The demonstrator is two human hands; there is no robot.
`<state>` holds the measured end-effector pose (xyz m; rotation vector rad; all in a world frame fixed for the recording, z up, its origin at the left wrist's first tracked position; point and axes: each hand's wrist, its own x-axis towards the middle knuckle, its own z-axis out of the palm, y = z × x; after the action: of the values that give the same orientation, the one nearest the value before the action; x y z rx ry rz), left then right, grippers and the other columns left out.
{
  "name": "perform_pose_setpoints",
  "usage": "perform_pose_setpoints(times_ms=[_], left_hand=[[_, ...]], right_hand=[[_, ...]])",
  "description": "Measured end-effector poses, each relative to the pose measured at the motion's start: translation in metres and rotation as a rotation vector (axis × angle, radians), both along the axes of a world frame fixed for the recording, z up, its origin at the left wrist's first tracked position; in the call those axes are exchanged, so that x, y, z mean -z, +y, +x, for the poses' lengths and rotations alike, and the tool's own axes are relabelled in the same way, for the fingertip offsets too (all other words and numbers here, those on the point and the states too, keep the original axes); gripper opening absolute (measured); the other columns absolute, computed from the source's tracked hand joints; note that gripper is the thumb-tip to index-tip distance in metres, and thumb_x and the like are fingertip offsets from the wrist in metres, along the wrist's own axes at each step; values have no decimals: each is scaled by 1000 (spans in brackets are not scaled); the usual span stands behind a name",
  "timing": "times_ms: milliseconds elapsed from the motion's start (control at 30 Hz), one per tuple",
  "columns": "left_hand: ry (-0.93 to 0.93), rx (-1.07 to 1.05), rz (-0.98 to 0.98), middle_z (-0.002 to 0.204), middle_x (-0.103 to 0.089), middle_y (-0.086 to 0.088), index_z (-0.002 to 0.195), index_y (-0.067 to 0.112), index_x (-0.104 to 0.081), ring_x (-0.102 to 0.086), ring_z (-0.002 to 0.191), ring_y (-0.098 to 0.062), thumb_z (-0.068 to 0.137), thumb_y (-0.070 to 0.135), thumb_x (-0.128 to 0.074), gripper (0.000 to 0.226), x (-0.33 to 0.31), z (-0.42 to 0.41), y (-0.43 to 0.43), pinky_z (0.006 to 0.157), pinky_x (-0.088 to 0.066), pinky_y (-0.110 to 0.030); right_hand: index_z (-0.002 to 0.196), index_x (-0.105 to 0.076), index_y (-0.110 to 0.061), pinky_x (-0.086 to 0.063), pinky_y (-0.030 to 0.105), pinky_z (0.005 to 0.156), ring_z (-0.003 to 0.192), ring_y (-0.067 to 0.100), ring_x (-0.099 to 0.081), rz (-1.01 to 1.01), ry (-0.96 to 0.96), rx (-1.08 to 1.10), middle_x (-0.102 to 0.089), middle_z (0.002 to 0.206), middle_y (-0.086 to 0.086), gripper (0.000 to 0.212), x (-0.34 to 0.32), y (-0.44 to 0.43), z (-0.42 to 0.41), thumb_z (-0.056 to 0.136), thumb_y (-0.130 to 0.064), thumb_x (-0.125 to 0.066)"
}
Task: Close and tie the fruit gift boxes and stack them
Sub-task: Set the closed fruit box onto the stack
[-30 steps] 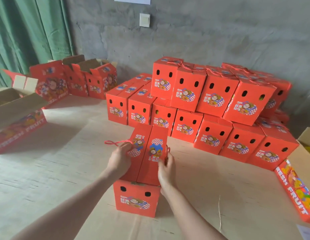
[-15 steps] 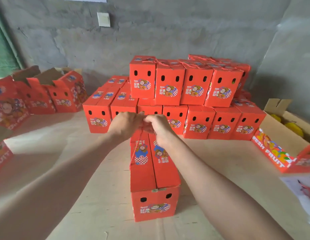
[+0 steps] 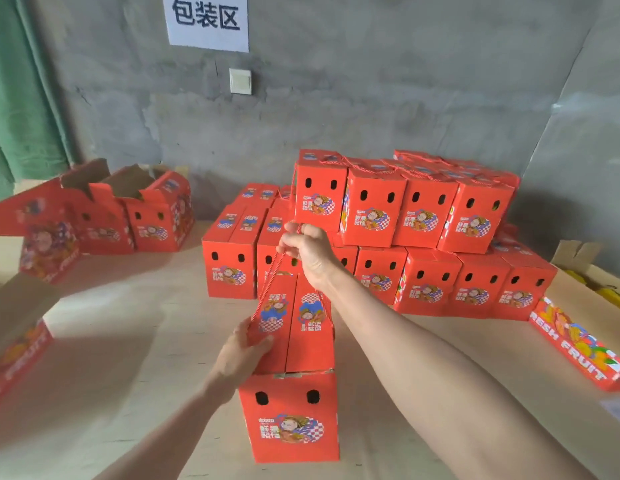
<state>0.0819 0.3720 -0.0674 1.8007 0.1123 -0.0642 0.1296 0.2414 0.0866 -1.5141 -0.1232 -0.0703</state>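
Spanning the whole foreground: plywood table [image 3: 128, 341], bare wood showing left of centre.
Rising behind it: grey concrete wall [image 3: 371, 98], carrying a white paper sign [image 3: 208, 20] and a pale switch plate [image 3: 240, 81].
Occupying the far right of the table: stack of closed red boxes [image 3: 423, 237], two layers high, rope handles lying across the upper layer.
Sitting at far left: open red boxes [image 3: 142, 209], flaps standing up.
Standing nearest the camera, well apart from the stack: red gift box [image 3: 289, 410], both lid flaps folded shut and meeting along the centre line.
Pressing against the left lid flap: left hand [image 3: 241, 351], fingers together and wrapped over the flap edge.
Hovering above the far end of the lid: right hand [image 3: 307, 249], fingers pinched closed on the red rope [image 3: 267, 289].
Running taut from the pinch down to the lid's left edge: one rope strand; hanging down the right side: a second strand.
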Motion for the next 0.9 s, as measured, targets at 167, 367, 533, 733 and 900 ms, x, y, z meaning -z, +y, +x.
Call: perform_pose_setpoints(times_ms=[167,367,533,733,900], left_hand=[[-6,-88,-27,130,-56,-9,142,8,-36,-58,112,-25,86,20,-68,66,15,19,34,98,-46,-42],[-126,-138,144,138,-49,-8,147,12,-27,-48,124,-23,88,28,-65,72,25,31,11,103,-40,-37],[-134,136,-161,144,-34,14,144,38,-13,-37,133,-13,71,47,-77,98,30,2,33,106,-38,-34],[-457,82,28,148,-28,2,136,45,-44,-32,139,-17,47,85,-63,100,24,-27,32,100,-46,-32],[-566,75,87,139,-41,5,119,51,-48,-51,119,-9,67,66,-71,59,-25,-16,48,88,-50,-21]], right_hand=[[117,-50,7,-44,15,59,64,14,-58,-206,19,-87,-59,71,7,27,13,34,17,90,7,-48],[78,-62,1,-39,18,42,33,10,-51,-878,396,-222,-50,35,-3,22,22,31,5,91,-16,-62],[72,-61,-4,-40,15,40,46,14,-50,-494,253,73,-51,55,4,22,3,34,16,93,-5,-52],[63,-58,-6,-43,26,51,36,11,-46,-216,122,178,-51,55,5,28,-22,65,26,90,-1,-51],[56,-56,-10,-40,22,46,44,16,-42,-202,-149,171,-49,55,6,33,-69,74,27,87,-1,-52]])
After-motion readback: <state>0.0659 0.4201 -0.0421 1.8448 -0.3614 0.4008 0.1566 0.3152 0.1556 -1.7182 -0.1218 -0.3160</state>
